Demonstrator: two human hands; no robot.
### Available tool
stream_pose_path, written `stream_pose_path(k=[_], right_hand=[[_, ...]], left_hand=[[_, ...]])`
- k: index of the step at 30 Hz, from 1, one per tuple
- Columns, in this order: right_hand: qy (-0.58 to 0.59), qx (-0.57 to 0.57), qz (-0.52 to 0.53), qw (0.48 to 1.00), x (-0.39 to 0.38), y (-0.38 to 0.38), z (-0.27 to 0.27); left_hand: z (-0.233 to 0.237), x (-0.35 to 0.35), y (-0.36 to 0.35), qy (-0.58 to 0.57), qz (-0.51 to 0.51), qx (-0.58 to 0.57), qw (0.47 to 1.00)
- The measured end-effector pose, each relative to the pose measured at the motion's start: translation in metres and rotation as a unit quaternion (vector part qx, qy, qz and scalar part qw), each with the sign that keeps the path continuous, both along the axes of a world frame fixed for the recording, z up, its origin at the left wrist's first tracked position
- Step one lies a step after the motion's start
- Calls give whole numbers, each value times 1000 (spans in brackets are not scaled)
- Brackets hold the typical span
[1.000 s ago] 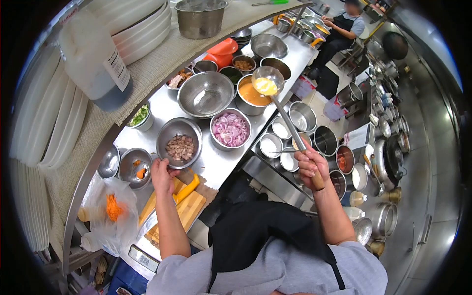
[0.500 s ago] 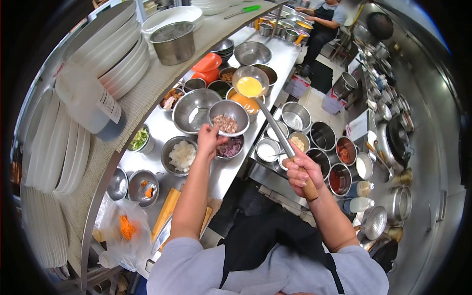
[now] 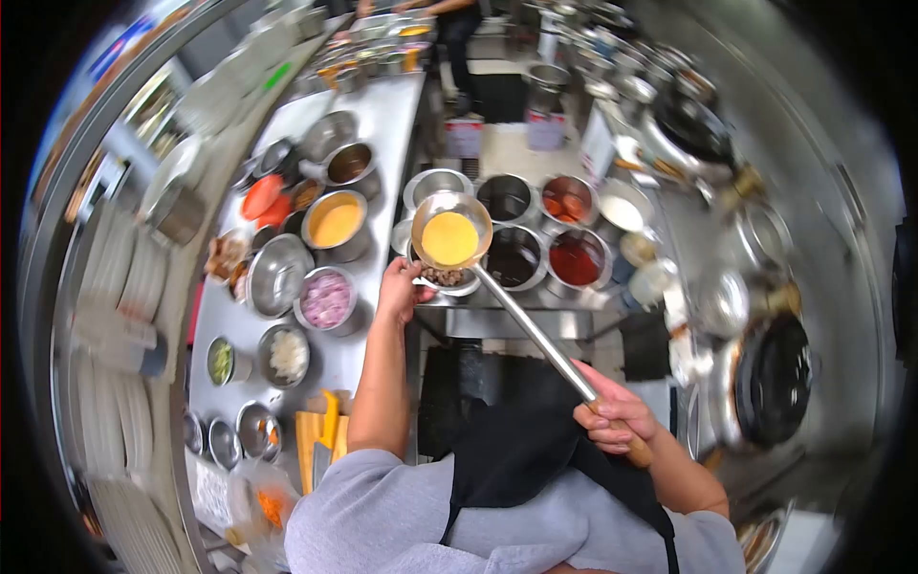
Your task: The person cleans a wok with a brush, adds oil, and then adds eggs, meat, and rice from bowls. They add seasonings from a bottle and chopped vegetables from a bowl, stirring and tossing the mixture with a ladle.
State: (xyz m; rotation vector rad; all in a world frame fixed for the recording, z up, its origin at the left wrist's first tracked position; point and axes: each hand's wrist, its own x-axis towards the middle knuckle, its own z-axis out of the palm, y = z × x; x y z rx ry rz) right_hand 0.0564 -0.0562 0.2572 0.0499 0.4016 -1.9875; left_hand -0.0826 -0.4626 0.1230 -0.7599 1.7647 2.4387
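My right hand (image 3: 612, 418) is wrapped round the wooden handle of a long metal ladle (image 3: 475, 208). Yellow liquid (image 3: 449, 238) lies in the ladle's bowl. Just behind and below that bowl, my left hand (image 3: 404, 291) grips the rim of a small metal bowl of chopped brownish pieces (image 3: 442, 276), partly covered by the ladle. On the counter to the left stand a pot of orange-yellow liquid (image 3: 336, 221), a container of chopped purple onion (image 3: 327, 298), an empty-looking metal bowl (image 3: 279, 275) and a bowl of white pieces (image 3: 289, 354).
Metal pots with dark and red contents (image 3: 577, 258) stand beyond the ladle. A wok (image 3: 775, 381) sits on the right. A knife with a yellow handle (image 3: 330, 421) lies on a wooden board (image 3: 308, 445). Plates fill the left shelf. Another person (image 3: 459, 48) is at the far end.
The view has turned right. Both hands, with the ladle and the small bowl, have moved from over the left counter to beside the pots on the right. The ladle now overlaps the small bowl.
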Motion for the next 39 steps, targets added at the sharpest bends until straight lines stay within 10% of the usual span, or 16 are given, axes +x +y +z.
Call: stream_pose_path(k=[12,22,28,31,39], right_hand=[[29,248,-442,861,230,300,10],[-13,488,-585,648,193,451,-87],[-50,661,-544,514,166,434,-157],[-86,629,-596,493,158,379,-180],[-103,651,-613,435,176,297,-218]], left_hand=[[0,4,468,29,-370,66,926],[21,-12,697,78,-539,69,836],[-1,-22,812,195,-633,-52,748],[-25,-14,859,555,-515,-287,587],[1,-19,939,612,-536,-368,449]])
